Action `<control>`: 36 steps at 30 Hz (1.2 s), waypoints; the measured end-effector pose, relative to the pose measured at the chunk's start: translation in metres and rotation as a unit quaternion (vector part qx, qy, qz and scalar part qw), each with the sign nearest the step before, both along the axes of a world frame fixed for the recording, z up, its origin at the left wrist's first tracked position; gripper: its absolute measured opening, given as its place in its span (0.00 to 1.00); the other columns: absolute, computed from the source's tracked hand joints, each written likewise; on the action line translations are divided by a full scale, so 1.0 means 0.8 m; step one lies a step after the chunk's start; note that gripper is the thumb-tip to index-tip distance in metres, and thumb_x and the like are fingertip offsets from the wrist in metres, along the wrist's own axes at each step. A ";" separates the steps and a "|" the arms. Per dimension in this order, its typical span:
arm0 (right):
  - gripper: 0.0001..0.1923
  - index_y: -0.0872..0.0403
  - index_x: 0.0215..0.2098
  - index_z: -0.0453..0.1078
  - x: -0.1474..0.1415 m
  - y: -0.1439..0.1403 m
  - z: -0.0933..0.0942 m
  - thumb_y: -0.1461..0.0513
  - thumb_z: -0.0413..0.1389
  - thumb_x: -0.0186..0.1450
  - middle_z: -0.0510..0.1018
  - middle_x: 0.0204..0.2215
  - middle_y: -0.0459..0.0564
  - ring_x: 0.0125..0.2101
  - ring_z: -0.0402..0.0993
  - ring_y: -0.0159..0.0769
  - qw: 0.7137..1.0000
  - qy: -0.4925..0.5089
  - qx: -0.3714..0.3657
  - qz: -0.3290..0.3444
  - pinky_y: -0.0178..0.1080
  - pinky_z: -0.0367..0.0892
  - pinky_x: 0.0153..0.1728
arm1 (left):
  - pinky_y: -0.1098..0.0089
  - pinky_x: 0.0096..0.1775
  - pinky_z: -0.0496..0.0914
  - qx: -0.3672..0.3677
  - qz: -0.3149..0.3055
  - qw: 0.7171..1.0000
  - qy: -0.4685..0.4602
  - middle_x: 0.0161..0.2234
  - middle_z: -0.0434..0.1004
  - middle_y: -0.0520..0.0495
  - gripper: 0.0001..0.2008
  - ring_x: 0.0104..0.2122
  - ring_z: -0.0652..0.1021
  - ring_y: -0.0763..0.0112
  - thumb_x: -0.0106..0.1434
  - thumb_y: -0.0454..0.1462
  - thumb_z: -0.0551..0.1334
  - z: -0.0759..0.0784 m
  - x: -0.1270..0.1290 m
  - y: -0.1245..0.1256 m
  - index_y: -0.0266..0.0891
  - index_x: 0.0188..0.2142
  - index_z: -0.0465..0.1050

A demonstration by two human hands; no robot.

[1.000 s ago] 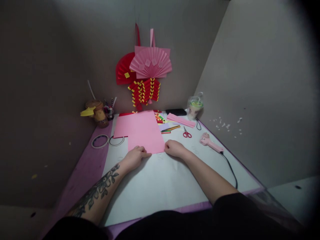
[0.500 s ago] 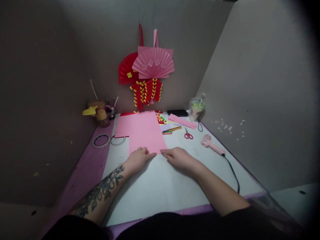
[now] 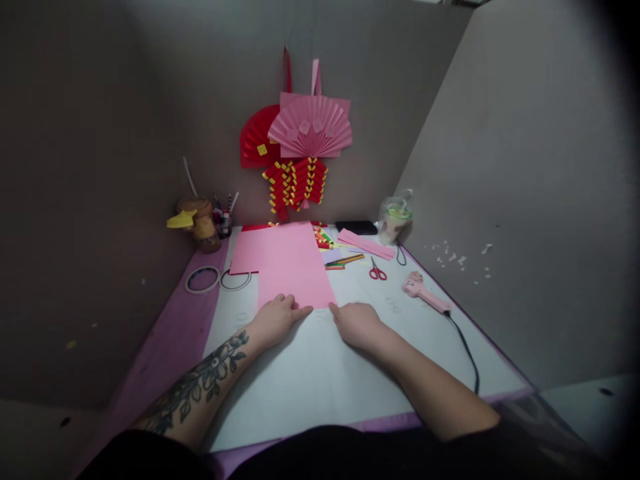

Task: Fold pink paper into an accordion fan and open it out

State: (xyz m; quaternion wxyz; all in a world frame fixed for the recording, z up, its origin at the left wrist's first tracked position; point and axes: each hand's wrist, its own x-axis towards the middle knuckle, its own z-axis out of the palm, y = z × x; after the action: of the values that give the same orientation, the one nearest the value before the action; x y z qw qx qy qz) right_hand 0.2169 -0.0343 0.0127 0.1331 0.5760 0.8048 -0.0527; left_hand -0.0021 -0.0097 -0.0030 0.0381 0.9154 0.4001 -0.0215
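A pink sheet of paper [image 3: 293, 267] lies flat on the white work surface [image 3: 320, 373]. My left hand [image 3: 275, 319] rests on the sheet's near edge, fingers pressing down on it. My right hand [image 3: 356, 323] lies palm down at the sheet's near right corner, fingertips touching the edge. Neither hand lifts the paper.
Red scissors [image 3: 377, 269], a pink glue gun [image 3: 425, 293] with a black cord, coloured pencils [image 3: 343, 260], a pink paper strip [image 3: 365, 243], two tape rings [image 3: 203, 279], a pen cup [image 3: 223, 223] and a plastic cup [image 3: 393, 217] stand around. Paper fans [image 3: 300, 133] hang on the back wall.
My right hand slid from the sheet's right corner toward the left along the near edge, then drew back to the corner. The left hand stayed in place.
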 end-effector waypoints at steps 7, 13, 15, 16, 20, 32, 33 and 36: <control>0.17 0.56 0.44 0.72 0.024 0.009 0.017 0.63 0.43 0.66 0.78 0.37 0.63 0.37 0.75 0.48 0.998 -0.006 0.000 -0.068 0.41 0.65 0.33 | 0.68 0.38 0.63 0.006 0.000 1.000 0.001 0.40 0.66 0.44 0.24 0.39 0.67 0.62 0.66 0.34 0.49 0.000 0.001 -0.001 0.58 0.59 0.57; 0.22 0.47 0.59 0.59 0.004 -0.002 0.009 0.58 0.40 0.68 0.79 0.38 0.57 0.37 0.76 0.46 0.998 0.051 0.019 0.017 0.41 0.63 0.35 | 0.68 0.38 0.64 0.007 0.000 1.000 -0.002 0.39 0.65 0.44 0.22 0.38 0.66 0.63 0.66 0.36 0.49 -0.003 0.002 0.000 0.56 0.59 0.58; 0.24 0.48 0.61 0.56 -0.005 -0.005 0.001 0.58 0.41 0.68 0.79 0.38 0.57 0.37 0.76 0.46 0.998 0.044 0.007 0.040 0.41 0.63 0.34 | 0.68 0.37 0.64 0.014 -0.001 1.000 0.001 0.38 0.65 0.44 0.22 0.38 0.66 0.63 0.66 0.36 0.49 -0.003 0.003 0.000 0.56 0.58 0.59; 0.24 0.48 0.61 0.56 -0.008 -0.006 -0.002 0.58 0.41 0.68 0.79 0.37 0.57 0.37 0.76 0.47 0.998 0.039 0.005 0.043 0.41 0.64 0.34 | 0.68 0.37 0.64 0.018 -0.002 1.000 0.004 0.38 0.65 0.43 0.22 0.38 0.67 0.62 0.66 0.36 0.49 -0.002 0.003 -0.001 0.55 0.58 0.59; 0.23 0.50 0.60 0.58 -0.012 -0.005 -0.007 0.59 0.40 0.67 0.79 0.37 0.58 0.36 0.76 0.48 0.999 0.033 0.014 0.039 0.42 0.64 0.33 | 0.67 0.37 0.64 0.029 0.004 1.000 0.009 0.38 0.65 0.43 0.20 0.37 0.68 0.62 0.66 0.36 0.50 0.003 0.002 -0.008 0.52 0.57 0.61; 0.20 0.50 0.55 0.65 -0.007 -0.005 -0.002 0.59 0.42 0.67 0.79 0.38 0.58 0.37 0.76 0.46 0.998 0.053 0.007 0.018 0.41 0.64 0.34 | 0.62 0.35 0.65 -0.010 0.149 0.979 0.141 0.37 0.72 0.36 0.15 0.37 0.73 0.57 0.63 0.31 0.50 0.049 -0.037 -0.034 0.37 0.43 0.74; 0.20 0.50 0.54 0.66 -0.006 -0.004 -0.001 0.58 0.42 0.67 0.79 0.38 0.58 0.36 0.76 0.46 0.998 0.053 0.008 0.015 0.41 0.63 0.34 | 0.62 0.35 0.66 -0.018 0.154 0.976 0.154 0.36 0.72 0.36 0.16 0.37 0.74 0.57 0.63 0.32 0.50 0.052 -0.040 -0.033 0.36 0.42 0.75; 0.19 0.51 0.49 0.70 -0.001 -0.003 0.003 0.58 0.41 0.67 0.79 0.36 0.58 0.36 0.76 0.46 0.999 0.051 0.009 0.001 0.40 0.63 0.33 | 0.60 0.34 0.67 -0.032 0.165 0.970 0.174 0.35 0.74 0.34 0.16 0.36 0.75 0.55 0.65 0.33 0.49 0.056 -0.048 -0.030 0.33 0.39 0.76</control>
State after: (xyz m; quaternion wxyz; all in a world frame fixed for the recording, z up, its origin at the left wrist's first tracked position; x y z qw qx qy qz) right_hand 0.2158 -0.0365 0.0153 0.0870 0.5730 0.8116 -0.0743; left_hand -0.0403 -0.0340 0.0421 0.0005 0.8172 0.5451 -0.1870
